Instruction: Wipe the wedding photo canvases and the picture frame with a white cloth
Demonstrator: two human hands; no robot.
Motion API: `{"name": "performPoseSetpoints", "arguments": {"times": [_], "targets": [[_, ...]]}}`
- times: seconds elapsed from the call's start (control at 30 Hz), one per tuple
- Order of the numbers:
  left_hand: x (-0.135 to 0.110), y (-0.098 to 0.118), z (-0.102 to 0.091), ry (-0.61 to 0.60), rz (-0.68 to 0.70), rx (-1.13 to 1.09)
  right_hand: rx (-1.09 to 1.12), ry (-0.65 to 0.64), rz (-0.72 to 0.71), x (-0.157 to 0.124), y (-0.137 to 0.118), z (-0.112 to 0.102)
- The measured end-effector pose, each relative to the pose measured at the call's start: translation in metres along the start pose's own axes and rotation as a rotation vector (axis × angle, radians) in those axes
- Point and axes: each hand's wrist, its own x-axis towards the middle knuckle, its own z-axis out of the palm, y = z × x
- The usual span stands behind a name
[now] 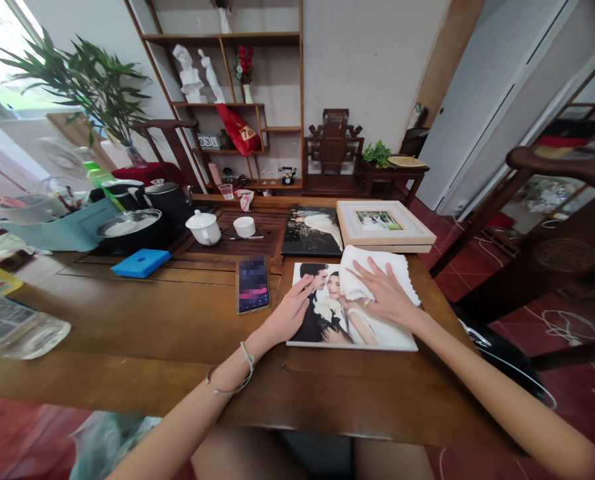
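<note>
A photo album (327, 335) with a wedding picture on its cover lies flat near the table's front right. My left hand (296, 308) rests on the left part of the cover, fingers stretched out and holding nothing. On the right part, a white cloth (353, 267) is spread over the cover's upper right corner. My right hand (384, 293) lies flat on this cloth with its fingers spread, pressing it against the cover. Behind the album are a dark photo album (310, 233) and a pale box (344, 230) with a small picture on its lid.
A phone (253, 287) lies left of the album on the wooden table (177, 327). Further left are a blue sponge (140, 263), a lidded pan (132, 227) and a clear bottle (32, 333). A lidded white cup (203, 228) and a small bowl (244, 227) stand on the tea tray.
</note>
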Motion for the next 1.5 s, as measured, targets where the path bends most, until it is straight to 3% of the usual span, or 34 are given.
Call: {"name": "performPoseSetpoints", "arguments": {"times": [0.23, 0.33, 0.43, 0.6, 0.73, 0.83, 1.07, 1.17, 1.27, 1.5], "targets": [[0.000, -0.003, 0.004, 0.004, 0.007, -0.001, 0.000, -0.033, -0.199, -0.085, -0.058, -0.003], [-0.001, -0.004, 0.004, 0.013, 0.020, -0.007, 0.028, -0.090, -0.244, -0.104, -0.071, -0.009], [0.000, -0.003, 0.004, 0.016, 0.012, -0.008, 0.033, -0.112, -0.216, -0.089, -0.062, -0.011], [0.000, -0.002, 0.002, -0.001, -0.002, -0.005, 0.030, -0.081, -0.054, -0.020, -0.030, -0.008], [0.000, -0.004, 0.004, 0.018, 0.010, -0.010, 0.048, -0.039, 0.014, 0.019, -0.023, -0.003], [0.000, -0.005, 0.006, 0.033, 0.020, -0.012, 0.043, -0.025, 0.002, 0.013, -0.033, -0.001], [0.000, -0.002, 0.006, 0.027, -0.004, -0.015, 0.042, -0.089, -0.175, -0.077, -0.085, -0.008], [0.000, -0.001, 0.005, 0.027, 0.003, -0.026, 0.061, -0.126, -0.202, -0.088, -0.091, -0.011], [0.000, -0.002, 0.005, 0.029, 0.005, -0.026, 0.050, -0.148, -0.159, -0.066, -0.081, -0.011], [0.002, 0.000, 0.004, 0.042, 0.027, -0.005, -0.005, -0.087, -0.035, 0.025, -0.059, -0.006]]}}
